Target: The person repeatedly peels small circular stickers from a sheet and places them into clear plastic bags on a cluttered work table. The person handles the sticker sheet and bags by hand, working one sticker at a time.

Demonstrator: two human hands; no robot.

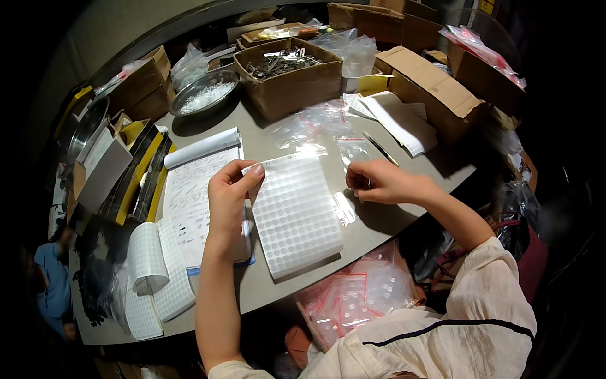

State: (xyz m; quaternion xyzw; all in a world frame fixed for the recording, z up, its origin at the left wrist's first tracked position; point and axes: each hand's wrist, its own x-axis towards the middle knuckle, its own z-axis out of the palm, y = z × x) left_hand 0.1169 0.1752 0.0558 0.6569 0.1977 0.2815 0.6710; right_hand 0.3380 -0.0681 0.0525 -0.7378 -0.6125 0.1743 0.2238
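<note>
My left hand (pixel 230 189) pinches the upper left corner of a white sheet of round stickers (pixel 297 211) between thumb and fingers. The sheet, covered in rows of small circles, lies tilted over the table. To its right, my right hand (pixel 382 181) is curled with the fingertips pressed together; anything between them is too small to make out. Just beyond that hand lies a small clear zip bag (pixel 351 150) with a round sticker on it. A shiny clear piece of plastic (pixel 344 208) rests between the sheet and my right hand.
An open box of zip bags (pixel 379 284) sits below the table's near edge. Left are a written notepad (pixel 196 183) and curled sticker sheets (pixel 148 259). Behind stand a carton of metal parts (pixel 290 88) and a metal bowl (pixel 205 95). A pen (pixel 380 148) lies right. Another person (pixel 53 284) is far left.
</note>
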